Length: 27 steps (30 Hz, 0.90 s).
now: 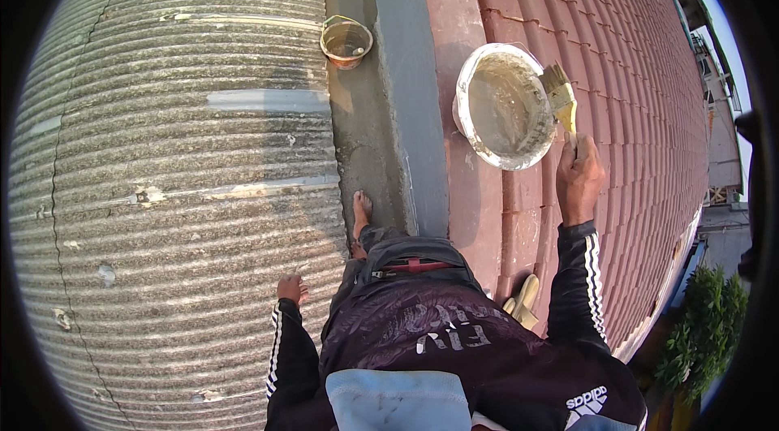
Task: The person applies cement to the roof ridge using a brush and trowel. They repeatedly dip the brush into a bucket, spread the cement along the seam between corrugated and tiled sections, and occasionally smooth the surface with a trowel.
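The right hand (580,178) is clamped on a paintbrush (559,90) at the right rim of a white bucket (513,163), which stands near the left edge of the red tiled roof (629,139). The left hand (291,289), fingers slightly apart, hangs over the grey corrugated roof (187,147).

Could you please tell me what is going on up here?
A person on a roof grips a brush in the right hand, its bristles at the right rim of the large bucket, which has grey, murky contents. The left hand holds nothing visible, over the corrugated roofing. A smaller bucket stands farther off in the channel between the two roofs.
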Tool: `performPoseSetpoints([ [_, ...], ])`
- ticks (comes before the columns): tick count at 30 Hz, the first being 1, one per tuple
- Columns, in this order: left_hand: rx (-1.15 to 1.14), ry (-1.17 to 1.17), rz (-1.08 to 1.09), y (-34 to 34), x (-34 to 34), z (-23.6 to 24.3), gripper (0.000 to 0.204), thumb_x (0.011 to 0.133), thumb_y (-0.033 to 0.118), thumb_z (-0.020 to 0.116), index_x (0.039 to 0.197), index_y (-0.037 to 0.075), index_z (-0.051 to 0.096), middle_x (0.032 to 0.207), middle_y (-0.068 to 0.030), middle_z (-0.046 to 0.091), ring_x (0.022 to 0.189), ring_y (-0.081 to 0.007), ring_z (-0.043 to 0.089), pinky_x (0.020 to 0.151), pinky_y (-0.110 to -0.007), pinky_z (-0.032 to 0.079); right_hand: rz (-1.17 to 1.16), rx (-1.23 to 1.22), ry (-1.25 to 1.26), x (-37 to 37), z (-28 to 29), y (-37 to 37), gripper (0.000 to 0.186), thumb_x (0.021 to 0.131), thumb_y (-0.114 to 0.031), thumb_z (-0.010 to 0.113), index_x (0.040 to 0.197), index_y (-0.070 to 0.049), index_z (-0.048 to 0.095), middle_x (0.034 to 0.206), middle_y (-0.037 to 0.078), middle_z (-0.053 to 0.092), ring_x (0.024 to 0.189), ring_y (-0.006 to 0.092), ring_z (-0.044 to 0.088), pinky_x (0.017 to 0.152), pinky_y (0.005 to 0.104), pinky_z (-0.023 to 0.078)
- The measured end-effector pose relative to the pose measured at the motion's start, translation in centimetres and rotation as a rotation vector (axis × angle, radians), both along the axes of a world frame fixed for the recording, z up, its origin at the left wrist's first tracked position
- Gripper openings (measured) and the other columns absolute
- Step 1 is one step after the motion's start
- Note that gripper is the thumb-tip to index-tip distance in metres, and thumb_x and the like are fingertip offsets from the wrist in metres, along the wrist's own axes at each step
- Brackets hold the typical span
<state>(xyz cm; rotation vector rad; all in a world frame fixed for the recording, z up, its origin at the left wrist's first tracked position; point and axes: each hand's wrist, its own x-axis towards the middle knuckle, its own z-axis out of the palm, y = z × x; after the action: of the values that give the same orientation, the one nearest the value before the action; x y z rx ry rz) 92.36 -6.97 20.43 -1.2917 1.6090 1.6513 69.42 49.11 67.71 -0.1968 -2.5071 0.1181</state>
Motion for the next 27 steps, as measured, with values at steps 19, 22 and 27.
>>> performPoseSetpoints([
  [19, -1.003, 0.276, -0.844, -3.9, -39.5, -3.0, 0.064, 0.092, 0.034, 0.075, 0.145, 0.004, 0.055, 0.145, -0.0236, 0.059, 0.138, -0.0429, 0.051, 0.116, -0.051, 0.042, -0.158, -0.630, -0.625, -23.8, -50.1, -24.8, 0.032, 0.095, -0.014, 0.062, 0.124, -0.002, 0.055, 0.119, 0.025, 0.063, 0.113, 0.0471, 0.062, 0.095, 0.0565, 0.049],
  [22, -1.166, 0.130, -0.989, -7.1, -45.7, -9.3, 0.077, 0.094, 0.036, 0.073, 0.160, 0.016, 0.039, 0.167, -0.0188, 0.036, 0.157, -0.0419, 0.025, 0.125, -0.060, 0.026, -0.174, -0.581, -0.695, -29.3, -61.1, -23.2, 0.029, 0.094, -0.011, 0.062, 0.121, -0.002, 0.054, 0.121, 0.027, 0.062, 0.111, 0.0479, 0.063, 0.095, 0.0564, 0.050],
  [27, -1.432, 0.026, -1.113, -11.0, -51.7, -20.7, 0.079, 0.107, 0.059, 0.046, 0.171, 0.027, 0.012, 0.177, -0.0160, 0.004, 0.163, -0.0392, 0.000, 0.129, -0.061, 0.008, 0.004, -0.372, -0.732, -39.4, -72.5, -18.8, 0.028, 0.097, -0.013, 0.063, 0.123, -0.002, 0.057, 0.120, 0.026, 0.062, 0.110, 0.0471, 0.065, 0.092, 0.0542, 0.053],
])
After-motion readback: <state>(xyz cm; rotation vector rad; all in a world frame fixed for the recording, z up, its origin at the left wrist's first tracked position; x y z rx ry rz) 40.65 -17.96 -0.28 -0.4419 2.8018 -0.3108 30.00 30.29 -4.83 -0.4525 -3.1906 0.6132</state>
